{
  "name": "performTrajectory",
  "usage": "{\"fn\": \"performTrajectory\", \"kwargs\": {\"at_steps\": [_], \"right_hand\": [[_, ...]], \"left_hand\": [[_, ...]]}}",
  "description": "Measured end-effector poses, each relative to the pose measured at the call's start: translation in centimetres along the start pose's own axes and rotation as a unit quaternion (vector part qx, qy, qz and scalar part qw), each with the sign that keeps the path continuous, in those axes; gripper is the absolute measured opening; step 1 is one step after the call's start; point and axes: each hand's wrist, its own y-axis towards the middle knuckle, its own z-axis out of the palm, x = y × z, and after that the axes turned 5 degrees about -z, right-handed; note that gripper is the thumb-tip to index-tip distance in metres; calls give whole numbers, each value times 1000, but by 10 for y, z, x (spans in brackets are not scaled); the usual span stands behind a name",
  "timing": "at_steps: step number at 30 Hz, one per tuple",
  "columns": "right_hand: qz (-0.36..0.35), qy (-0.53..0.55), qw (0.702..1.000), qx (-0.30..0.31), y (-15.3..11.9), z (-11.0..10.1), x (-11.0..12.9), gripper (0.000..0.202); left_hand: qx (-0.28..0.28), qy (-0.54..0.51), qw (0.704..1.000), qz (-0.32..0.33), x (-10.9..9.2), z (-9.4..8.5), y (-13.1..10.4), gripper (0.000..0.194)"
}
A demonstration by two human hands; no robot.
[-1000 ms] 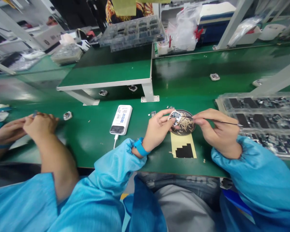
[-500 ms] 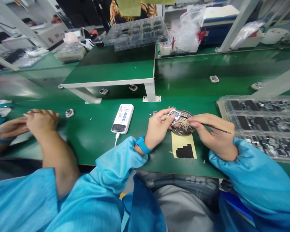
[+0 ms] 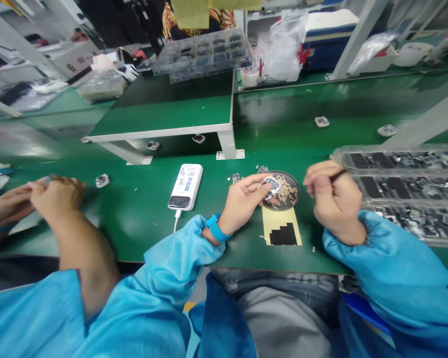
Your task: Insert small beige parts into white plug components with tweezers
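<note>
My left hand (image 3: 246, 200) is closed around a small white-framed electronic part (image 3: 272, 185), pinched between thumb and fingers. Beneath that part lies a round dark dish (image 3: 293, 196) strewn with small tan bits. My right hand (image 3: 334, 199) is raised to the right of the dish, fingers curled in. It grips slim dark tweezers (image 3: 338, 174), mostly hidden by the fingers and blurred. Just in front of the dish is a yellow sheet (image 3: 268, 219) with a black stepped patch (image 3: 283, 234). Two small metallic parts (image 3: 234, 177) rest behind my left hand.
A white power bank (image 3: 186, 186) with a cable lies left. Clear trays (image 3: 392, 186) of parts stand right. A green raised shelf (image 3: 164, 107) with metal legs is ahead. Several white-framed parts (image 3: 321, 122) are scattered about. At left, a co-worker's hands (image 3: 56, 196) hold something small.
My right hand has pulled back from the white-framed part, and the tweezers have swung up with it. The held part now shows its face more plainly. A small metallic part appears behind the dish.
</note>
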Motion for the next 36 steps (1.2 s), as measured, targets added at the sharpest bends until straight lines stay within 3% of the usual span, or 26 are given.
{"fn": "performTrajectory", "kwargs": {"at_steps": [2,4,7,17,23,26,32,36], "right_hand": [[61,-4,996,62,-1,3,0,11],[107,10,988,113,-2,7,1,19],[129,40,980,144,-3,12,3,12],[222,140,958,112,-10,21,1,16],[177,112,965,159,-6,17,1,9],[173,116,967,144,-4,17,2,8],[242,192,947,92,-7,23,2,21],[280,236,927,87,-10,25,1,35]], "left_hand": [[9,3,1000,2,-2,2,-3,44],[14,4,1000,7,-3,5,-6,44],[21,6,1000,13,-2,7,-9,43],[4,0,1000,14,2,7,-9,40],[29,3,1000,10,0,6,-9,39],[35,16,999,6,1,6,-8,45],[34,42,998,15,7,4,-7,35],[4,128,990,54,8,6,-11,26]]}}
